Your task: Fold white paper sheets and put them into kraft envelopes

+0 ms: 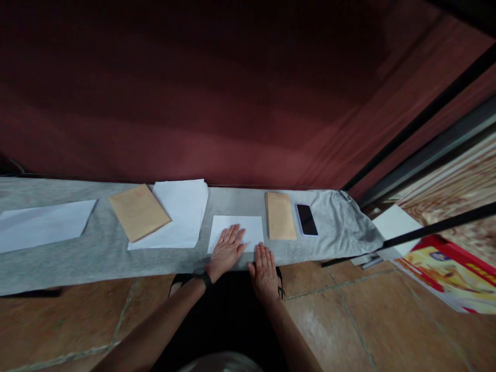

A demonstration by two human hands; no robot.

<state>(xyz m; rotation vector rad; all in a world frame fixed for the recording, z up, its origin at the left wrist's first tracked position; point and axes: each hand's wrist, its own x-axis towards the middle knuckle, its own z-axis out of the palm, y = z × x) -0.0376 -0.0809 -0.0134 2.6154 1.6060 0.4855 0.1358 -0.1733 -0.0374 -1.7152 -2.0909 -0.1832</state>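
Observation:
A small white sheet of paper [251, 227], perhaps folded, lies in front of me on the grey cloth. Flat on top of it rests my left hand [228, 249], fingers stretched out, a dark band at the wrist. My right hand [265, 269] lies with fingers extended at the sheet's lower right corner, on the cloth near the table's front edge. Just right of the sheet is a stack of brown envelopes [281, 216]. To the left, another brown envelope [138, 212] partly covers a pile of larger white sheets [182, 212].
A grey cloth [238, 201] covers the long narrow table. A phone [307, 220] lies right of the envelopes; more white paper [42, 225] lies far left. A dark red panel [232, 129] rises behind. Right of the table are black bars and a red-and-yellow box [449, 271].

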